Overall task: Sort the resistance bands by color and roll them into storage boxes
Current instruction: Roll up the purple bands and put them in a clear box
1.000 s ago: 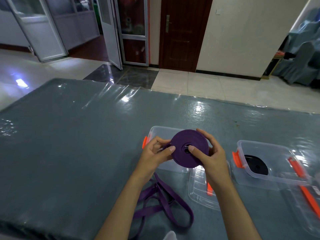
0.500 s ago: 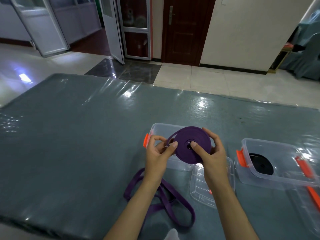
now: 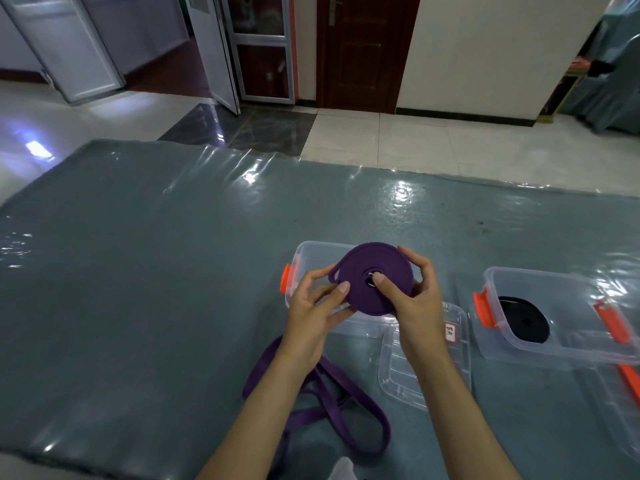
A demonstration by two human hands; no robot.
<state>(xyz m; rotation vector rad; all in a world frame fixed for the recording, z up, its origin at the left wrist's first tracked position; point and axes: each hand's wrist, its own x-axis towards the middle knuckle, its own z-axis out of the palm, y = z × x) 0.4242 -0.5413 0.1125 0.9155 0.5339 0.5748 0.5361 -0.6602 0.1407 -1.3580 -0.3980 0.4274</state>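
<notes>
Both hands grip the purple coil (image 3: 375,277), left hand (image 3: 317,308) feeding, right hand (image 3: 414,296) pinching; it has grown a wrap, tail (image 3: 332,407) remaining.

Both hands are up over the grey table (image 3: 138,271). The right hand (image 3: 414,299) grips the purple coil (image 3: 375,277), thumb pressed at its centre. The left hand (image 3: 313,315) pinches its left edge. Behind the coil sits a clear box (image 3: 304,252) with an orange latch; its lid (image 3: 446,344) lies flat alongside. Loose purple band (image 3: 349,407) trails below the wrists. Off right, another clear box (image 3: 540,344) holds a black coil (image 3: 523,322).
</notes>
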